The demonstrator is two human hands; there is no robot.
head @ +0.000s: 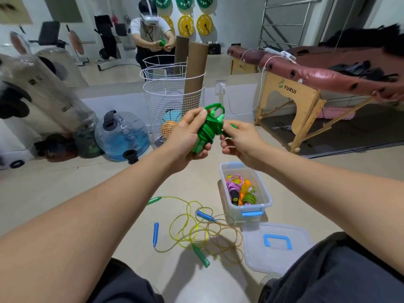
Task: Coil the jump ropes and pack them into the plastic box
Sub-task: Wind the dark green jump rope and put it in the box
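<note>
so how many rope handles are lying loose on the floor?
4: green handle far left, blue handle below it, blue handle near the clear plastic box, green handle nearest. More may be hidden.

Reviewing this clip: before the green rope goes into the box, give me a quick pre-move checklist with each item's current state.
1. Green rope coiled into a bundle: ok.
2. Left hand grips the bundle: ok.
3. Loose end secured: cannot tell; right hand pinches it.
4. Plastic box open, lid off beside it: ok.
5. Room left in the box beside the packed ropes: ok.
6. All ropes coiled: not ok; yellow rope and speckled rope lie tangled on the floor.
</note>
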